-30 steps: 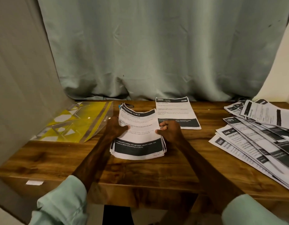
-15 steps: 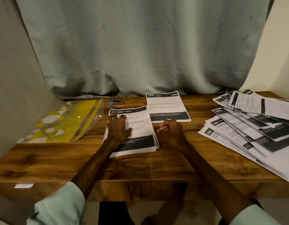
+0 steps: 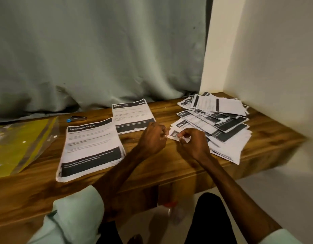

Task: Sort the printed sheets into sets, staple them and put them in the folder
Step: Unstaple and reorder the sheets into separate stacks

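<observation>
Left hand (image 3: 152,138) and right hand (image 3: 193,144) pinch one sheet (image 3: 174,135) by its corner; pile (image 3: 222,124) fans toward two o'clock (right hand nearer).

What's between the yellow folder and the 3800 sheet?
Head view: the stapler lies between the folder and the 3800 sheet, touching neither.

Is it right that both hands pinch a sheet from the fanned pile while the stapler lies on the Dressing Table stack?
No. The head view shows the stapler on the table behind the Dressing Table stack, not on it. The left hand and right hand do pinch a sheet from the fanned pile.
</observation>
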The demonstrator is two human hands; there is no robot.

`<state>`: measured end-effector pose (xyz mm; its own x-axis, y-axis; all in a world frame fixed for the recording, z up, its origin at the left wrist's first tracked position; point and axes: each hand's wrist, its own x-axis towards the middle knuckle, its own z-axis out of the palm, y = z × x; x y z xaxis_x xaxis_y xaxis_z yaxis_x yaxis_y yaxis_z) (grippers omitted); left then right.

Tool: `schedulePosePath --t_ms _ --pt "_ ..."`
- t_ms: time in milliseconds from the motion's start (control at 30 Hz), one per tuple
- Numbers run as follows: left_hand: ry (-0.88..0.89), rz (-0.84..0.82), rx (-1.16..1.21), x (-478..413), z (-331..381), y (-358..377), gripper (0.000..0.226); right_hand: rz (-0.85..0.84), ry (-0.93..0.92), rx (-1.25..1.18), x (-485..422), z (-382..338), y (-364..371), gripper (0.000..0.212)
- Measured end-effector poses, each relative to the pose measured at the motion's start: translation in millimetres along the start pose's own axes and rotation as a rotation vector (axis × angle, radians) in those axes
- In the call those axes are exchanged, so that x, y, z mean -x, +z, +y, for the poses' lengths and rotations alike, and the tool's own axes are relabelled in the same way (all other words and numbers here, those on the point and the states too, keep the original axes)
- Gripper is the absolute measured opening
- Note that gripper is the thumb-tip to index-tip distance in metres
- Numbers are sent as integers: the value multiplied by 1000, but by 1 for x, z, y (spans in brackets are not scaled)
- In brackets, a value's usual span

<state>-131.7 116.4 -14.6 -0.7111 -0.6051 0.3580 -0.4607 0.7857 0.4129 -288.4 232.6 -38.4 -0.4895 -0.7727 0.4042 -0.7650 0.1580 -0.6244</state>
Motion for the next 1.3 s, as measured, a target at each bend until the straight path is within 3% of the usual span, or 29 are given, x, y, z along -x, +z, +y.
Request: schedulePosePath --t_ms 200,367,600,800,967,1033,1133,1233,1300 --pt "117 -100 50 -25 47 45 21 65 62 205 5 46 -45 40" --pt "125 -138 71 -46 60 75 32 -144 121 403 -2 70 -57 71" --pt "25 -194 69 -71 43 103 54 -197 74 350 -11 90 -41 54" --pt "51 -179 80 -76 25 116 55 -291 4 320 -50 91 -54 33" --pt "49 -132 77 -85 21 128 54 -90 152 10 -127 121 -80 12" --pt "-3 -116 93 -91 18 134 70 -41 213 70 -170 149 -82 25" --pt "-55 -118 54 -94 14 141 96 -117 246 248 -226 192 -86 60" --pt "-78 -169 6 -95 15 142 100 -186 263 325 -278 231 -91 82" --pt "-94 -199 -25 -94 16 140 100 -208 287 332 -311 262 -93 86"
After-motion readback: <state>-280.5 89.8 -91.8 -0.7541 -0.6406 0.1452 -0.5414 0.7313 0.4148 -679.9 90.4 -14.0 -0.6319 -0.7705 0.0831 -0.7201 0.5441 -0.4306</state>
